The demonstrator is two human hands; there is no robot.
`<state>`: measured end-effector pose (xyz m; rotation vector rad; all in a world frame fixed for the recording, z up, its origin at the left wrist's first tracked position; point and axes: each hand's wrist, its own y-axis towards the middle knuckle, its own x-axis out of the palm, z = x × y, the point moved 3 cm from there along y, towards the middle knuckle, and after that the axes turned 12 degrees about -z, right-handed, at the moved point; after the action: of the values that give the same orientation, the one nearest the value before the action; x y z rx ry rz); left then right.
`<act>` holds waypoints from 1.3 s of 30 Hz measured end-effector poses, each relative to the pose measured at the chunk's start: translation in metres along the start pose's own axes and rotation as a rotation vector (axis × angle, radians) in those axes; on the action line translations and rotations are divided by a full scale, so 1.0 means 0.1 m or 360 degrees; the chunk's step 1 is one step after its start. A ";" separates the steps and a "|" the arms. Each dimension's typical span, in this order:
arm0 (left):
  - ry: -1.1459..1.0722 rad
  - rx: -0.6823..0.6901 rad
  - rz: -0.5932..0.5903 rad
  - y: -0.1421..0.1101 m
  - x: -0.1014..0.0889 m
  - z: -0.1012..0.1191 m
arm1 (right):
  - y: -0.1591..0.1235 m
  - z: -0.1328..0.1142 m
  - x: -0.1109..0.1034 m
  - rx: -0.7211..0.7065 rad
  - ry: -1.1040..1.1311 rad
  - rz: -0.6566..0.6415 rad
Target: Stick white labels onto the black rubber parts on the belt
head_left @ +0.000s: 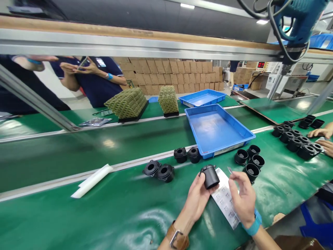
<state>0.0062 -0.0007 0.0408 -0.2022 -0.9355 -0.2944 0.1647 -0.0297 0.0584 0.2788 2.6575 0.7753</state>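
My left hand [197,196] grips a black plastic cylinder [209,176] and holds it just above the green mat. My right hand [242,198] hovers beside it, thumb and forefinger pinched on a small silver sticker [230,169]. Under both hands lies a white sheet of stickers [225,199]. Three open black cups [250,160] stand just right of the hands. Two pairs of black flanged parts [159,170] [187,154] rest to the left, near the belt's edge.
An empty blue tray [217,129] sits beyond the hands, another blue tray [202,98] behind it. A white plastic strip [92,180] lies at left. Another worker's hands [322,139] rest by a group of black parts [299,139] at right. People stand across the conveyor.
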 end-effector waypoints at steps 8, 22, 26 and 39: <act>0.0320 0.0243 0.0106 0.19 -0.28 0.24 | 0.84 -0.01 0.21 0.0125 0.0443 -0.0763; 0.0399 0.0141 0.0071 0.18 -0.23 0.11 | 0.78 0.24 0.26 0.0725 0.0800 -0.0928; 0.0461 0.0154 0.0083 0.17 -0.22 0.08 | 0.77 0.19 0.29 0.0611 0.0752 -0.1033; 0.0513 0.0192 0.0096 0.19 -0.26 0.01 | 0.74 0.14 0.30 0.0484 0.0557 -0.1152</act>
<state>-0.0029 0.0216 0.0199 -0.0687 -0.6246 -0.2066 0.1493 0.0469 0.0793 -0.7769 2.8624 0.1928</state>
